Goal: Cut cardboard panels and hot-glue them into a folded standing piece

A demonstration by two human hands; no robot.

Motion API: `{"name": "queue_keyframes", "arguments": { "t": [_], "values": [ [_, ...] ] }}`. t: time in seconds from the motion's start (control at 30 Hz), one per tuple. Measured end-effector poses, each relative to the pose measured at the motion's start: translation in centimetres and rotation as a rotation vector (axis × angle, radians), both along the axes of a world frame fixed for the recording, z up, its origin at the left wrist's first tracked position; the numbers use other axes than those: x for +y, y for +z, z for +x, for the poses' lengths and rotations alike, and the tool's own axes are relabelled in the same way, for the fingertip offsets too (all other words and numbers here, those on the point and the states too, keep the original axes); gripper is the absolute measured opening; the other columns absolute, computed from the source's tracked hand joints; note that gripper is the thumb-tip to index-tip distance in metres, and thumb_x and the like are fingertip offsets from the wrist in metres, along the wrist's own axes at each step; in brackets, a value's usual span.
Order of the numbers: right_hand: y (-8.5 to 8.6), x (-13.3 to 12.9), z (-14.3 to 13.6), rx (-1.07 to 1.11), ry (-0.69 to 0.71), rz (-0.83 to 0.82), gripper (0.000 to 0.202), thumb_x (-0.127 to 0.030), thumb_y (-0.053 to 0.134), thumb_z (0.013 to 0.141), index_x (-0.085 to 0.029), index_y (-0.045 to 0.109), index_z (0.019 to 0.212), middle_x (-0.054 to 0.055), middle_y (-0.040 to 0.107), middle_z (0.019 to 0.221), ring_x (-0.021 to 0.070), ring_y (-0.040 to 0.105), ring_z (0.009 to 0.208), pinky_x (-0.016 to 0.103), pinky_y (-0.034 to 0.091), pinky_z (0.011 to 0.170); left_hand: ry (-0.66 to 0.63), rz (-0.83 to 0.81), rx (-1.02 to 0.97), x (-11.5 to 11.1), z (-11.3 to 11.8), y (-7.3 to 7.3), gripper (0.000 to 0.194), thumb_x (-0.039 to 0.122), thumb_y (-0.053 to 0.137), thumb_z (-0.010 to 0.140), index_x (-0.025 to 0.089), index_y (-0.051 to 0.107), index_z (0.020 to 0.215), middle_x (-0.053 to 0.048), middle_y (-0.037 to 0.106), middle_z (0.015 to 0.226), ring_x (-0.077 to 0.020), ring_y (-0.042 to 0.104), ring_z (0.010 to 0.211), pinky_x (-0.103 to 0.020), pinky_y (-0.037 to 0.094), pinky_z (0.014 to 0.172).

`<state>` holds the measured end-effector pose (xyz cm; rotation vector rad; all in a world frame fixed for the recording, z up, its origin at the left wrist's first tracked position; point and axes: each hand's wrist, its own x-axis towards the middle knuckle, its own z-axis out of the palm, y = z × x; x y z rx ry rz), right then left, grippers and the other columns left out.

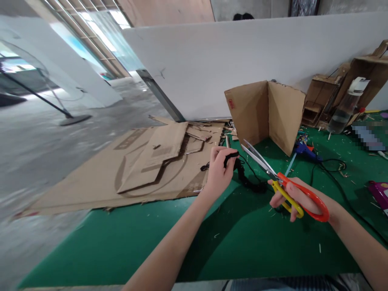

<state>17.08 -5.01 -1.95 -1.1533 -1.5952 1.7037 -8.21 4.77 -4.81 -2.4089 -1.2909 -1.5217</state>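
My left hand (220,166) is closed on part of a bundle of black cord (249,184), holding it up off the green table. The rest of the cord hangs down from my fingers toward the tabletop. In my right hand (295,196) is a pair of scissors (274,173) with one orange and one yellow handle. The blades are slightly apart and point up and left, toward the cord but not visibly touching it. Just beyond the blades, a folded cardboard piece (256,109) stands upright on the table.
Flat cardboard sheets (145,161) overhang the table's left side. At right are a blue glue gun (306,150) with its cable, a clear bottle (345,109), cardboard structures (325,91) and a purple packet (378,194). A white partition (194,68) stands behind the green table (127,242).
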Motion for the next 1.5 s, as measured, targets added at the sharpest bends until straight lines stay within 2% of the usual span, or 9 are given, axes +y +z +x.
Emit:
{"name": "queue_keyframes", "arguments": {
  "t": [0.17,0.5,0.83,1.1,1.33,1.5],
  "values": [
    [-0.1,-0.4,-0.6,-0.035,-0.003,-0.058,0.068,-0.079,0.042,0.078,-0.017,0.054,0.104,0.016,0.067,0.099,0.0274,0.067,0.098,0.022,0.053,0.043,0.121,0.006,-0.059,-0.1,-0.1,0.5,0.014,0.020,0.049,0.091,0.021,0.060,0.099,-0.005,0.053,0.089,-0.0177,0.054,0.085,-0.031,0.049,0.073],
    [-0.4,-0.5,-1.2,0.025,0.011,-0.218,0.070,-0.077,0.037,0.082,-0.015,0.047,0.112,0.014,0.067,0.091,0.0254,0.071,0.084,0.024,0.054,0.043,0.159,0.013,-0.058,-0.3,-0.1,0.8,0.011,0.022,0.054,0.089,0.022,0.062,0.097,-0.003,0.058,0.087,-0.0175,0.057,0.085,-0.031,0.048,0.074],
    [-1.2,0.1,-1.6,0.075,0.031,-0.324,0.069,-0.077,0.034,0.083,-0.016,0.048,0.112,0.010,0.066,0.080,0.0239,0.071,0.073,0.024,0.054,0.042,0.138,0.031,-0.031,-0.6,0.1,0.9,0.011,0.023,0.054,0.089,0.022,0.063,0.095,-0.003,0.061,0.087,-0.0175,0.058,0.085,-0.033,0.048,0.077],
    [-0.6,0.1,-2.1,0.011,0.007,-0.309,0.065,-0.073,0.031,0.086,-0.015,0.049,0.107,0.006,0.063,0.071,0.0201,0.070,0.061,0.022,0.051,0.037,0.109,0.065,-0.038,-0.6,0.2,0.5,0.011,0.022,0.056,0.089,0.022,0.063,0.096,-0.002,0.059,0.087,-0.0159,0.058,0.083,-0.030,0.048,0.075],
    [-0.9,0.2,-2.3,0.002,-0.010,-0.312,0.061,-0.071,0.033,0.088,-0.014,0.048,0.107,0.004,0.062,0.067,0.0197,0.069,0.057,0.020,0.047,0.033,0.109,0.064,-0.023,-0.7,0.3,0.5,0.010,0.022,0.057,0.088,0.021,0.063,0.096,-0.002,0.060,0.087,-0.0161,0.059,0.083,-0.031,0.049,0.074],
    [-1.6,0.2,-2.4,-0.038,-0.015,-0.275,0.060,-0.071,0.033,0.088,-0.015,0.050,0.101,0.000,0.060,0.058,0.0117,0.058,0.038,0.017,0.040,0.028,0.074,0.086,-0.018,-0.7,0.3,0.4,0.010,0.019,0.058,0.087,0.021,0.062,0.096,-0.002,0.059,0.087,-0.0153,0.059,0.082,-0.029,0.049,0.073]
  ]
}}
